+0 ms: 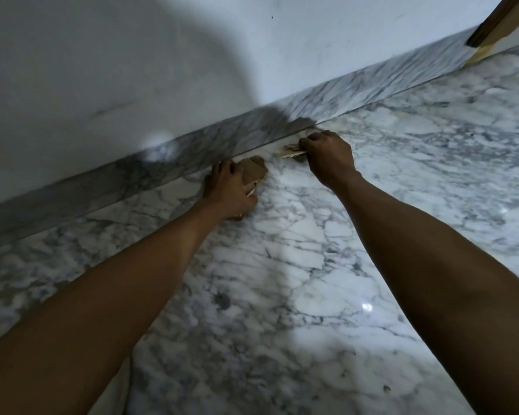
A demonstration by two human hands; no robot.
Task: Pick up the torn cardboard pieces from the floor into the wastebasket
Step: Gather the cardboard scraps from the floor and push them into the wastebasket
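Note:
My left hand grips a brown torn cardboard piece low over the marble floor, close to the skirting. Just to its right, my right hand has its fingers curled round a paler, flat torn cardboard piece that lies at floor level beside the skirting. Both arms reach forward from the bottom of the view. The two pieces are apart. No wastebasket is in view.
A white wall with a grey marble skirting runs diagonally across the view. White and grey marble floor fills the lower part. A brown wooden frame stands at the top right corner.

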